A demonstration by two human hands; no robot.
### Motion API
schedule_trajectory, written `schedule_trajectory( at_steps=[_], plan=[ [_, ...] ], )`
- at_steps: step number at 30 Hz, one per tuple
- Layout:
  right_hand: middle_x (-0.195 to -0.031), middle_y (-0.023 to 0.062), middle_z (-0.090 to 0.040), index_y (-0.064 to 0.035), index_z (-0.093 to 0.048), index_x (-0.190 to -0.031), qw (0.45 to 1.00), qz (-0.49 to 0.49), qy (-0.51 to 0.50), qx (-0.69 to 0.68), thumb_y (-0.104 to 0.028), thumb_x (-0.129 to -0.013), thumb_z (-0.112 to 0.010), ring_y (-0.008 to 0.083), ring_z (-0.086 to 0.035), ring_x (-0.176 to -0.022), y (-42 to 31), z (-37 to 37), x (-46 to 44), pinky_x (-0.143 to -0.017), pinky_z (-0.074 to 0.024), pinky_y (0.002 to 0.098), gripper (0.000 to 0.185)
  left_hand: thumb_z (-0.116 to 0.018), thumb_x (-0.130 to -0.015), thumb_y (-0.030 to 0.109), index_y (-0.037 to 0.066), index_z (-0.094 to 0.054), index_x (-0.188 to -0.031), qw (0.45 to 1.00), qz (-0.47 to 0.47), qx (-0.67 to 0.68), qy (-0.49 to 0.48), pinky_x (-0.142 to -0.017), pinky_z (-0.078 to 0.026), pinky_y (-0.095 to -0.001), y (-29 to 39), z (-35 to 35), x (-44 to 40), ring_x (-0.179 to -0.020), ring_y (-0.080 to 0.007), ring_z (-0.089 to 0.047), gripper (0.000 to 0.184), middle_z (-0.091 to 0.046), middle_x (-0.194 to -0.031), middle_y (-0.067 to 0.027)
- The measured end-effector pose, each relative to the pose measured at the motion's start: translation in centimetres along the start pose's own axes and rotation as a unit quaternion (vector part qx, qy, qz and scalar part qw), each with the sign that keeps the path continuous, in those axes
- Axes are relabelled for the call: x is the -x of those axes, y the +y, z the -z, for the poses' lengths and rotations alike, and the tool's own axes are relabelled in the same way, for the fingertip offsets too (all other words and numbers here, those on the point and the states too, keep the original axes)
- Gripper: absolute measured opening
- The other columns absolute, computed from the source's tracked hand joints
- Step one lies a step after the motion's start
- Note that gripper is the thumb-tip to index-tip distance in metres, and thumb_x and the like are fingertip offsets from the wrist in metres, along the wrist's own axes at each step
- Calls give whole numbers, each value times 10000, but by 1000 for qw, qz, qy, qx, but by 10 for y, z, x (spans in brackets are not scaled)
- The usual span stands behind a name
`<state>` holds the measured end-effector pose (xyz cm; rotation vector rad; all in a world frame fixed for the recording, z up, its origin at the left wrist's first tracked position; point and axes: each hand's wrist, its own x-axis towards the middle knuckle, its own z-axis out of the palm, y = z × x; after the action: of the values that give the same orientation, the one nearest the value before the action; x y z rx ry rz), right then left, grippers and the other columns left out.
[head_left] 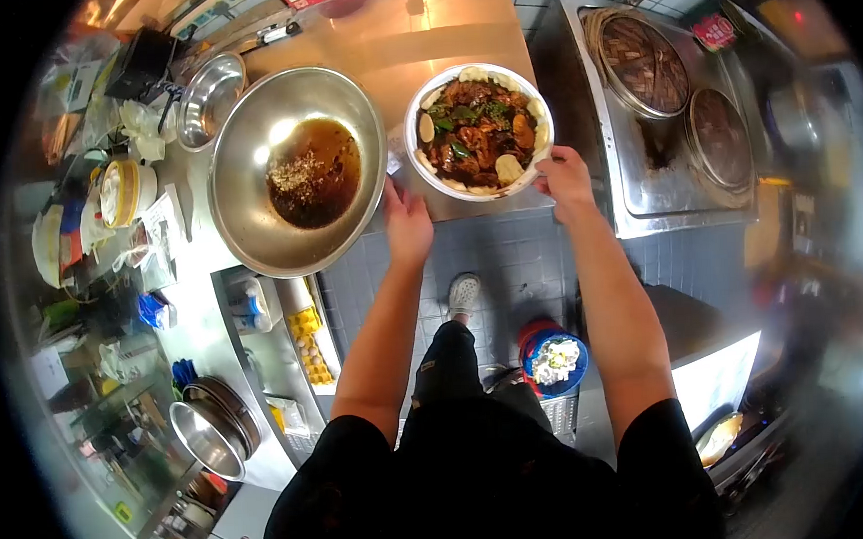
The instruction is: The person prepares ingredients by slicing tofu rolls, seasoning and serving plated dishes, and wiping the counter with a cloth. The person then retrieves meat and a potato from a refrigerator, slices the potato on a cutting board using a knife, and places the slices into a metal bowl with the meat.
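A large steel mixing bowl (242, 196) on the left holds a pool of dark brown sauce (321, 202) with pale minced bits. My left hand (408, 222) is at that bowl's right rim, its fingers closed around the edge and partly hidden. To the right is a white round bowl (432, 175) filled with dark braised meat pieces (478, 135), green leaves and pale slices around the rim. My right hand (565, 179) pinches the lower right rim of this white bowl, which sits at the front edge of the metal counter (449, 44).
A smaller steel bowl (213, 100) stands behind the mixing bowl. On the right, bamboo steamer lids (643, 63) rest on a steel steaming stove (656, 175). Egg trays (309, 344) lie on a shelf below. A blue bucket (579, 377) with white contents stands on the tiled floor.
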<state>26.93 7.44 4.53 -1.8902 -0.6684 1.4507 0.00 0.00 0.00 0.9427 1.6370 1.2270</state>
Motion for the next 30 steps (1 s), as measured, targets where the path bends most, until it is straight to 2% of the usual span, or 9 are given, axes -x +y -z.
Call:
schedule_trajectory(
  at_steps=[2,8,11,12,14,17,19,24,30],
  plan=[
    [-1054,139,-685,-8,-545,-1383,1000,-2,9,-20,-56,-886,-708,187,-666,-681,4,-17,11,-599,-590,309,524,-546,-945,10,-37,-220,-1611,991,-2,-130,-45,-1257,-265,-427,5,13,-1,-1517,-411,-326,743,-272,-1651,-289],
    [-1090,126,-652,-18,-482,-1442,992,34,-24,-122,-46,-918,-715,224,-670,-760,-3,-2,49,-646,-587,341,574,-548,-908,-1,-39,-218,-1610,987,-81,-138,-10,-1273,-212,-436,-8,-11,15,-1539,-413,-275,778,-249,-1657,-300],
    [-1210,140,-633,-21,-445,-1488,975,174,-12,-136,-62,-925,-712,250,-691,-886,11,22,91,-705,-612,364,625,-597,-894,2,-62,-191,-1608,959,-147,-242,-18,-1291,-131,-442,-34,7,53,-1571,-413,-183,824,-204,-1675,-294],
    [-1298,190,-613,-14,-484,-1461,970,241,19,-18,-110,-919,-708,326,-635,-1088,32,35,95,-876,-566,408,595,-611,-889,1,-70,-185,-1607,960,-138,-243,-33,-1294,-109,-447,-34,13,71,-1579,-410,-152,838,-190,-1679,-292],
    [-1469,221,-531,-14,-449,-1494,937,279,130,166,-161,-896,-752,300,-684,-1126,63,62,126,-946,-567,415,687,-629,-872,-27,-70,-188,-1606,942,-158,-282,-88,-1294,-86,-470,-34,25,103,-1585,-415,-119,858,-161,-1685,-294],
    [-1550,278,-431,-32,-443,-1512,934,227,195,194,-332,-917,-737,425,-595,-1274,128,108,195,-1077,-492,458,728,-639,-832,-62,-52,-175,-1617,887,-236,-360,-170,-1288,-120,-471,-38,32,156,-1568,-438,-162,912,-160,-1678,-303],
    [-1587,297,-355,-54,-426,-1533,952,115,218,180,-365,-919,-731,459,-541,-1319,172,145,260,-1105,-468,475,753,-638,-816,-63,-54,-169,-1617,885,-191,-337,-259,-1282,-140,-486,-28,23,201,-1555,-459,-180,929,-179,-1666,-318],
    [-1654,328,-179,-104,-349,-1593,939,-24,274,207,-370,-922,-725,488,-382,-1459,329,208,399,-1197,-387,484,814,-637,-802,-61,-42,-187,-1615,753,-276,-384,-458,-1274,-163,-515,-32,-4,281,-1547,-474,-187,930,-216,-1648,-324],
    [-1603,348,-283,-64,-405,-1561,886,-185,421,59,-379,-883,-763,491,-385,-1448,532,224,622,-1204,-356,498,829,-665,-806,-17,-39,-212,-1607,632,-389,-346,-574,-1267,-184,-528,-34,-76,421,-1533,-481,-214,921,-269,-1628,-314]
  ],
)
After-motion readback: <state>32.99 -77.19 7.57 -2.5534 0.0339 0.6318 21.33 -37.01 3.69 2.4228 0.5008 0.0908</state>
